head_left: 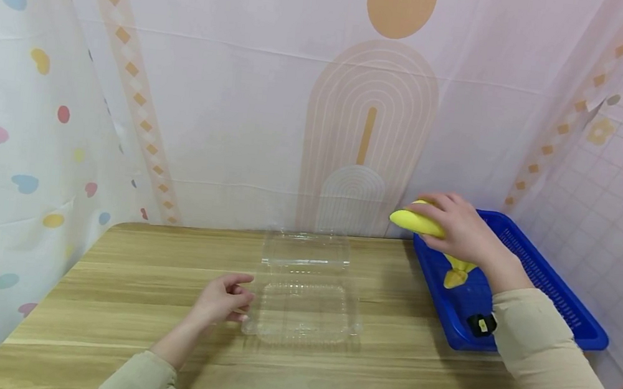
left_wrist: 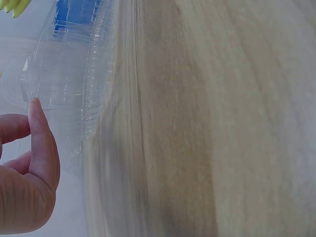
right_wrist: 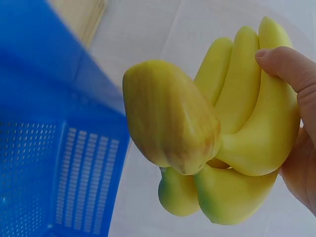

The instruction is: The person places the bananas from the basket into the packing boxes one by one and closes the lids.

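Note:
A bunch of yellow bananas (head_left: pixel 416 222) is in the grip of my right hand (head_left: pixel 462 231), raised over the left side of the blue basket. In the right wrist view the thumb (right_wrist: pixel 284 64) lies across one banana (right_wrist: pixel 237 89), and the thick brownish stem end (right_wrist: pixel 170 116) faces the camera. On the table stands a clear plastic clamshell box (head_left: pixel 302 312), its lid (head_left: pixel 306 250) tipped back towards the wall. My left hand (head_left: pixel 222 299) is at the box's left edge, fingers loosely bent, fingertips right by the rim.
The blue perforated basket (head_left: pixel 591 334) occupies the table's right side. Behind the wooden table (head_left: pixel 171 250) hangs a patterned cloth (head_left: pixel 229 117), close to the back edge. Another cloth with coloured spots (head_left: pixel 12 203) hangs on the left.

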### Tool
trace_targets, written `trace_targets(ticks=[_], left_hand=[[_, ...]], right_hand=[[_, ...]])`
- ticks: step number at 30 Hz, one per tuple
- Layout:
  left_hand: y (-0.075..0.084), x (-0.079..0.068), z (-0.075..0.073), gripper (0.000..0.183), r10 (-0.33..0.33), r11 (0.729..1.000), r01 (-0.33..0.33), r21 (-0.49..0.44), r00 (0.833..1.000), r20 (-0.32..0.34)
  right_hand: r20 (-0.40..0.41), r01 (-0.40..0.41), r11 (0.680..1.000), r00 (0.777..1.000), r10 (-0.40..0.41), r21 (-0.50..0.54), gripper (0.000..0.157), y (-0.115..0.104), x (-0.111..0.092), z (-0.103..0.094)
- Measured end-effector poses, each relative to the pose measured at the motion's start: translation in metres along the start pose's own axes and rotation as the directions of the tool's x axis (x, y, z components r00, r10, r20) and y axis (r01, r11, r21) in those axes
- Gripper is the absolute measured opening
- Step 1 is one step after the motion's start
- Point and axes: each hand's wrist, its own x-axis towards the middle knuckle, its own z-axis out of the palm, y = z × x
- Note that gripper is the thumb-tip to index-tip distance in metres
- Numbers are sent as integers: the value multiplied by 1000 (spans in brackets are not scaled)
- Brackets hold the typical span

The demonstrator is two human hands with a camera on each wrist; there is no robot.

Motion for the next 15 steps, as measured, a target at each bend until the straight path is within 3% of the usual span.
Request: trace_targets(ticks=[8, 15], left_hand=[[0, 1, 1, 48, 1, 1000, -1, -14, 1000, 0], [0, 2, 2, 48, 2, 1000, -2, -30, 1000, 3]], right_hand=[[-11, 89, 996, 996, -89, 0, 56, -16, 12, 8], [-10, 121, 992, 993, -121, 24, 60, -31, 24, 16]])
